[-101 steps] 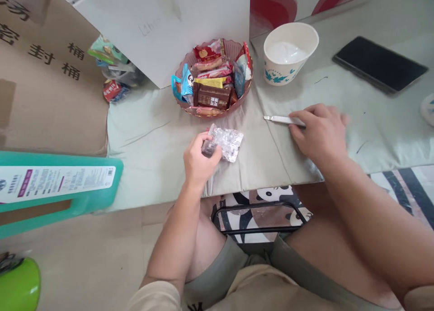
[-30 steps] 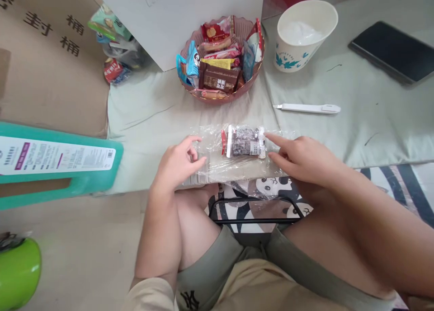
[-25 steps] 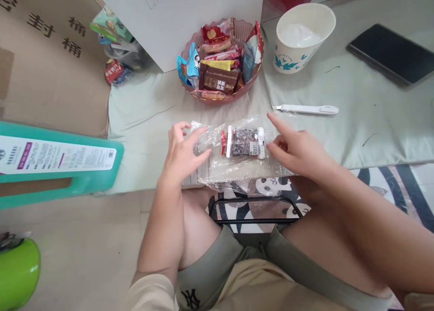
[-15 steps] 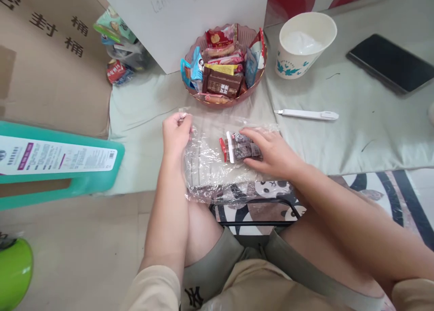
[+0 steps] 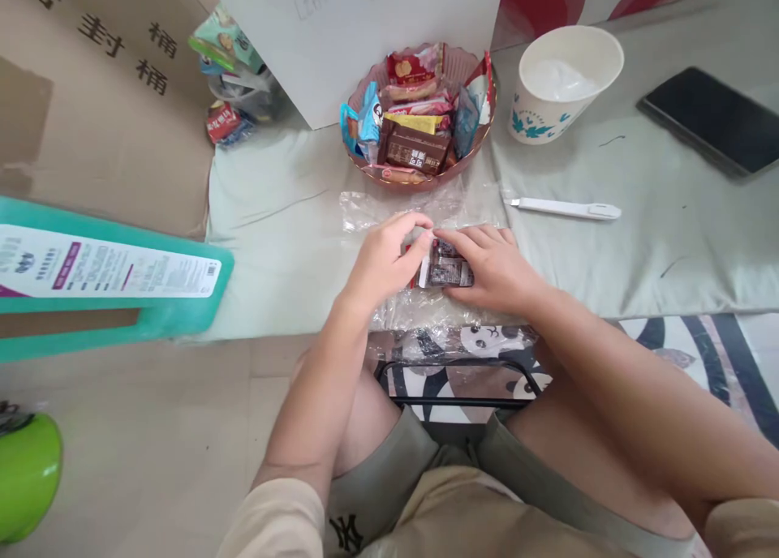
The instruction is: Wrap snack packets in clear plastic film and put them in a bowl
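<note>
Dark packet, centre of frame, amid clear film: your right hand holds it between fingers and thumb; your left hand's fingertips nearly meet, their grip impossible to tell.

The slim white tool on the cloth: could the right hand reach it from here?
Probably yes: the tool lies close beyond the right hand, its handle uncovered, though that hand would likely have to leave the dark packet first.
</note>
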`<action>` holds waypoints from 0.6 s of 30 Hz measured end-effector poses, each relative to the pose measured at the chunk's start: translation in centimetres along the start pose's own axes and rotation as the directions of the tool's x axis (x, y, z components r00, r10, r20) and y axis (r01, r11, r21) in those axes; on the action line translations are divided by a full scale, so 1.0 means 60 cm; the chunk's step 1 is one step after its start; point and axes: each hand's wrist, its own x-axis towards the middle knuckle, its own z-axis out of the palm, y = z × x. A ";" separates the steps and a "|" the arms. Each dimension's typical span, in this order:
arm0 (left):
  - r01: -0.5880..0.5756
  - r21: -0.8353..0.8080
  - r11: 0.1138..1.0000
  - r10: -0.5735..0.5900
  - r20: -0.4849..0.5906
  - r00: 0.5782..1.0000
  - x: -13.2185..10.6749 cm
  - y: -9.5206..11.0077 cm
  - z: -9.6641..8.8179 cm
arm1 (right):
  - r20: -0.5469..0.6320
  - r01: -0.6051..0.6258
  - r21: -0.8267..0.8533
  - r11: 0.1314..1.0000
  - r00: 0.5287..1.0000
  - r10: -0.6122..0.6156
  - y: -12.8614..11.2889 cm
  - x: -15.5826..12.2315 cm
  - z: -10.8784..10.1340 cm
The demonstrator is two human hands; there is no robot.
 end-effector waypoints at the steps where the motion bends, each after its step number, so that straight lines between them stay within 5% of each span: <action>1: 0.061 -0.025 0.998 -0.061 0.001 0.998 0.002 -0.014 0.014 | -0.004 0.002 0.010 1.000 1.000 -0.002 0.001 -0.001 0.000; 6: 0.109 -0.072 0.991 -0.110 -0.006 0.994 -0.005 -0.071 0.036 | -0.028 0.035 0.065 0.997 0.999 -0.033 0.006 -0.005 -0.004; 14: 0.048 -0.052 0.997 -0.051 -0.040 0.998 -0.005 -0.072 0.038 | -0.240 0.078 0.084 0.993 0.969 -0.056 0.018 -0.025 -0.040; 18: 0.042 -0.007 0.999 -0.042 -0.045 0.998 -0.003 -0.070 0.042 | -0.360 -0.021 0.066 0.998 0.932 0.043 -0.002 -0.017 -0.062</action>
